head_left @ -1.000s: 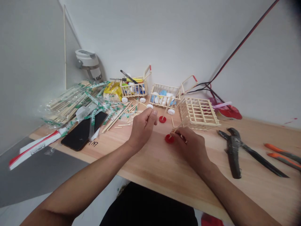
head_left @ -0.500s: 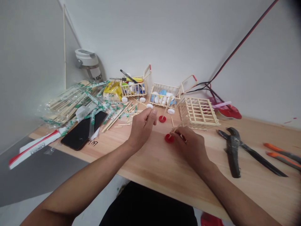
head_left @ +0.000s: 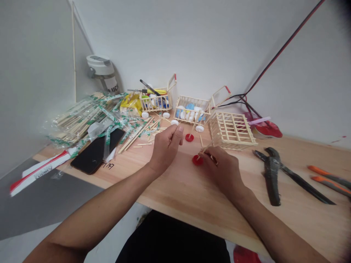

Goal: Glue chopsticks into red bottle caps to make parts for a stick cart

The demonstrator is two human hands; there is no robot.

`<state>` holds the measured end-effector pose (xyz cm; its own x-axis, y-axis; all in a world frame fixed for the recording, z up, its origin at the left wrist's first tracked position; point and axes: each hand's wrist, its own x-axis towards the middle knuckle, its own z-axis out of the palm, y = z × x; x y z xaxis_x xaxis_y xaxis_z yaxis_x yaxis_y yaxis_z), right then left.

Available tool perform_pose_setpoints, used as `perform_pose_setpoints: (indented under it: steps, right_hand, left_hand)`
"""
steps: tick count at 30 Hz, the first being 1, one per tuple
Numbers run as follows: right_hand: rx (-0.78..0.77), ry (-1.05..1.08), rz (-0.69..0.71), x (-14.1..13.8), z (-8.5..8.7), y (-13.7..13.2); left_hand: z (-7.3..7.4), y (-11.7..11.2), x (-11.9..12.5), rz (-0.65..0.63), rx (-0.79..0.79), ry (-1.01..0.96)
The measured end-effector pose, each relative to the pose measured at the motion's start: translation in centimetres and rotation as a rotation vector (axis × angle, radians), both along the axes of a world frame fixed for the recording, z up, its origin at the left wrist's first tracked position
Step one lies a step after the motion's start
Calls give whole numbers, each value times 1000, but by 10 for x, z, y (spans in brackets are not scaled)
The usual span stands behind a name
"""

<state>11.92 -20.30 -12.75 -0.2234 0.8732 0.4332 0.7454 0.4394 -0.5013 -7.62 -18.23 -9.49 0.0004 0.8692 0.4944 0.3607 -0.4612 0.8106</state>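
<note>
One flat, round, smooth red cap (head_left: 196,160) on the grained wooden table (head_left: 170,193), just left of your right hand (head_left: 223,162), the nearer one, which pinches a slim wooden stick (head_left: 202,152) slanting up and rightward from it. Your left hand (head_left: 166,147), apart and curled, contents untellable; just to its right, a second red cap (head_left: 189,138) bearing a leaning wooden rod (head_left: 193,126).

The right grip (head_left: 223,164) pinches a thin wooden stick (head_left: 202,150) rising at a tilt from a red cap (head_left: 196,160) on the bench (head_left: 175,197). The left grip (head_left: 166,149) is curled closed; what it may hold is hidden. Beyond and between the two sits a second red cap (head_left: 189,137). Past the right grip stands a stick lattice box (head_left: 233,130); to its right lie black pliers (head_left: 271,179). Left of the left grip lies a phone (head_left: 94,155).
</note>
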Motion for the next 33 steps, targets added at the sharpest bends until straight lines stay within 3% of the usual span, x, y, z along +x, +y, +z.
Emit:
perform_pose_setpoints:
  steps: [33]
  right_hand:
    - [-35, 9, -7, -1, 2, 0]
  left_hand:
    - [0, 0, 0, -3, 12, 7]
